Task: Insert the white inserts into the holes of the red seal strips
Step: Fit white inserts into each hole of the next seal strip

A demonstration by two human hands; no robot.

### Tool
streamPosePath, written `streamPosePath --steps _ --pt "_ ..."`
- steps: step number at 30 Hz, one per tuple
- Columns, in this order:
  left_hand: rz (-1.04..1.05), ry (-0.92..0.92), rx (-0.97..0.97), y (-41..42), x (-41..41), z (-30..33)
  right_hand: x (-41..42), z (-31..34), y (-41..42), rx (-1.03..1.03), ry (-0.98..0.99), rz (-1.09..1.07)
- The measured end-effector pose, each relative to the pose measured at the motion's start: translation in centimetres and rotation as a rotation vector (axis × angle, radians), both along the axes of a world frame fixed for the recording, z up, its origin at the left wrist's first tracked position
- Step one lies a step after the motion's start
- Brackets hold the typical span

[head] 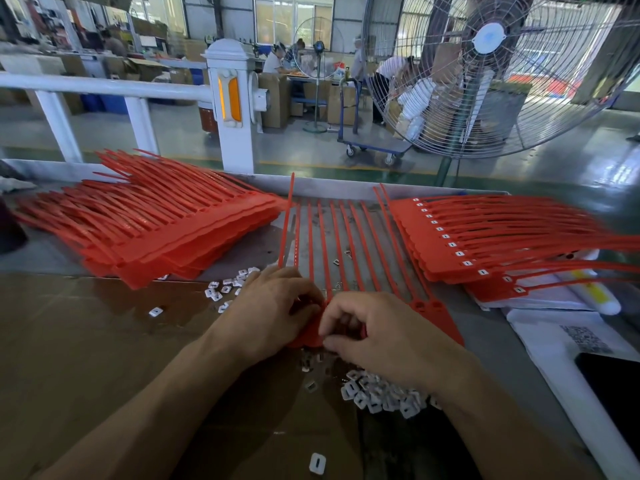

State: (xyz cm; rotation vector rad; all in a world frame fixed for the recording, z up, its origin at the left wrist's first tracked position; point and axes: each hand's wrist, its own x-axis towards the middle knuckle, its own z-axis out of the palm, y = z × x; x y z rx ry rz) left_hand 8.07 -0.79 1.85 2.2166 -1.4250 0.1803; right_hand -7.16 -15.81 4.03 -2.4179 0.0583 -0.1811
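step: putting inserts in strip [349,251] holes | left hand [273,306], right hand [377,330] fingers curled on strip | next: pick insert [377,393] near front edge, press in

Large grey wire-caged pedestal fan [491,74]; white metal railing [104,90]; blue platform trolley [372,143]; brown cardboard sheet [86,341] on grey table [242,251]; black phone [613,382].

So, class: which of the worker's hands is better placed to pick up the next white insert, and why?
Probably the right hand: the big pile of white inserts lies directly beneath its wrist. The left hand grips the red seal strip, steadying it.
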Motion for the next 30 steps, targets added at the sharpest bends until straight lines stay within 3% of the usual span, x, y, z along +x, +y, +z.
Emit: streamPosePath --steps 6,9,13,30 --pt "0.002 0.003 0.016 0.1 0.0 0.0 -0.1 -0.2 -2.5 0.081 -0.112 -0.282" --pt "-0.007 0.018 0.028 0.2 0.0 0.1 -0.9 0.0 -5.0 0.24 -0.124 -0.498" --pt "-0.006 0.016 0.031 0.1 -0.1 0.3 -2.2 0.1 -8.1 0.297 -0.078 -0.676" --pt "-0.009 0.012 0.028 0.1 0.0 0.3 -3.3 0.2 -9.8 0.194 0.062 -0.77"
